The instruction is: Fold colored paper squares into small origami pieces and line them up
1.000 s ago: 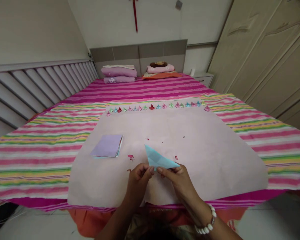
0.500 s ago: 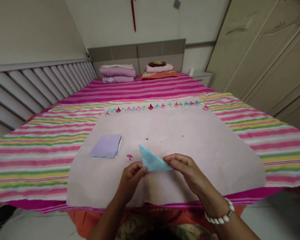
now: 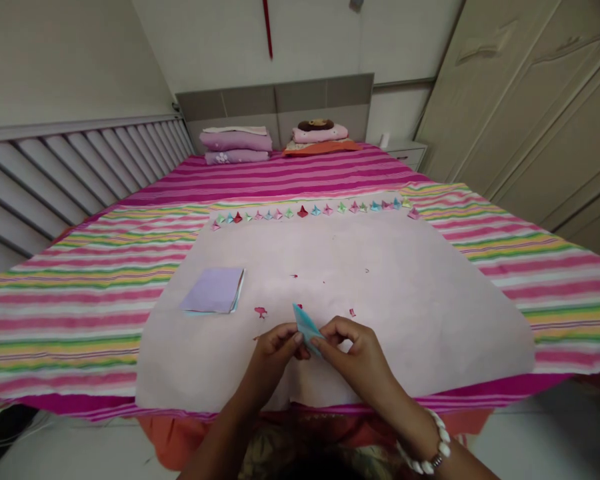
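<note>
Both hands meet over the near part of a pale pink sheet spread on a striped bed. A folded light blue paper is pinched between them, mostly hidden by the fingers. My left hand grips its left side with thumb and fingers closed. My right hand, with a white bead bracelet on the wrist, closes on its right side. A stack of square papers, lilac on top, lies to the left of my hands.
A row of several small folded paper shapes lines the far edge of the sheet. Tiny red scraps dot the sheet near my hands. Folded bedding lies at the headboard. Wardrobe doors stand on the right.
The blue paper showed as a wide triangle before; now it is folded smaller and my right hand has moved left to close over it beside my left hand.
</note>
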### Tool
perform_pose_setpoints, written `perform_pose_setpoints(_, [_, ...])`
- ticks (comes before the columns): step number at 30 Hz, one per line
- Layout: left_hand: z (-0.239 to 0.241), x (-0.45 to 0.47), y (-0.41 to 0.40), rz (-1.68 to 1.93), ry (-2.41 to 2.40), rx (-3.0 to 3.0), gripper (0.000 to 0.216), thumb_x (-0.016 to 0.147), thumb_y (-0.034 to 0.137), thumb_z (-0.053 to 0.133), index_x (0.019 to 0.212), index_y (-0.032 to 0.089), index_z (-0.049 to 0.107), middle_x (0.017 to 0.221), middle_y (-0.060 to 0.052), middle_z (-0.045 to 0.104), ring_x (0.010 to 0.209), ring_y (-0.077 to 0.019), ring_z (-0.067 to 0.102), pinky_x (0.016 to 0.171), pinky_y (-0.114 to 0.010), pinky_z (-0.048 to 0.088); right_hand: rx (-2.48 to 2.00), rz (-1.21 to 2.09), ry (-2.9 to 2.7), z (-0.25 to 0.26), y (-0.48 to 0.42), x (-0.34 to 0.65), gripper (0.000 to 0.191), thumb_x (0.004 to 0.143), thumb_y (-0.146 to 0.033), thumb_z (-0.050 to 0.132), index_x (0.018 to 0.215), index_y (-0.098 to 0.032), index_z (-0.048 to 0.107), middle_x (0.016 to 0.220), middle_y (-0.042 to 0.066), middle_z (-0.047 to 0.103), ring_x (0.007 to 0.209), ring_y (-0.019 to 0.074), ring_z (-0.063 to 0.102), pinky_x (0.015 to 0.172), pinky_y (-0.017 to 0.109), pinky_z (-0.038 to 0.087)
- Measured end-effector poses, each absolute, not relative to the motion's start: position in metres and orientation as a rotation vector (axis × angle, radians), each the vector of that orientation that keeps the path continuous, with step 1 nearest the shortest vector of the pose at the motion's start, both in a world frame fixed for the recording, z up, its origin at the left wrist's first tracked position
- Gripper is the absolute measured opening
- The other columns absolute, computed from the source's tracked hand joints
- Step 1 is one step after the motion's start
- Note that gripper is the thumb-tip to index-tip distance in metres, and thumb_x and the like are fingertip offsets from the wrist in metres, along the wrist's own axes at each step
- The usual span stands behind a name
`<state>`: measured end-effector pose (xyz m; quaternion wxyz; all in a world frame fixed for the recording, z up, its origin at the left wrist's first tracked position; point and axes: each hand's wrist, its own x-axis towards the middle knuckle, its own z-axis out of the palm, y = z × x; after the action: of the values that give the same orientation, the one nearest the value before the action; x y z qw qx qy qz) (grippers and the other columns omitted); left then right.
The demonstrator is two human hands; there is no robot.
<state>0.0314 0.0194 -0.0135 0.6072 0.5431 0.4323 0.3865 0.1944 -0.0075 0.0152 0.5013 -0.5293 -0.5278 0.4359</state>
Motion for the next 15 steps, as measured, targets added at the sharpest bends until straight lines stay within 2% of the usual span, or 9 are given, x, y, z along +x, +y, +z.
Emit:
perform_pose_setpoints(3, [-0.015, 0.0312, 0.018, 0.886, 0.946, 1.162, 0.02, 0.082, 0.033, 0.06, 0.085, 0.016, 0.07, 0.065, 0.0, 0.059, 0.066, -0.013, 0.052, 0.067, -0.025, 0.041, -1.097, 1.376, -1.164, 0.0189, -0.008, 0.1954, 0.023, 0.074, -0.042, 0.069, 0.072, -0.019, 0.067, 0.06, 0.0, 0.061, 0.058, 0.0145, 0.052, 0.06, 0.028, 0.042])
perform_pose_setpoints(5, [-0.0154, 0.0313, 0.017, 0.853, 0.923, 1.129, 0.022, 0.083, 0.034, 0.059, 0.087, 0.016, 0.07, 0.065, 0.0, 0.057, 0.065, -0.0125, 0.05, 0.066, -0.024, 0.039, -1.035, 1.48, -1.072, 0.0195, -0.0064, 0.1974, 0.027, 0.078, -0.045, 0.065, 0.077, -0.018, 0.068, 0.067, 0.002, 0.064, 0.065, 0.015, 0.055, 0.066, 0.029, 0.044])
perform_pose_setpoints(15, [-0.0104, 0.0338, 0.0155, 0.77, 0.946, 1.238, 0.025, 0.086, 0.035, 0.054, 0.085, 0.016, 0.071, 0.062, 0.0, 0.054, 0.063, -0.0131, 0.046, 0.063, -0.025, 0.036, -1.103, 1.485, -0.952, 0.0175, -0.0016, 0.1989, 0.028, 0.068, -0.044, 0.075, 0.069, -0.017, 0.067, 0.061, -0.001, 0.059, 0.06, 0.0125, 0.049, 0.06, 0.026, 0.039])
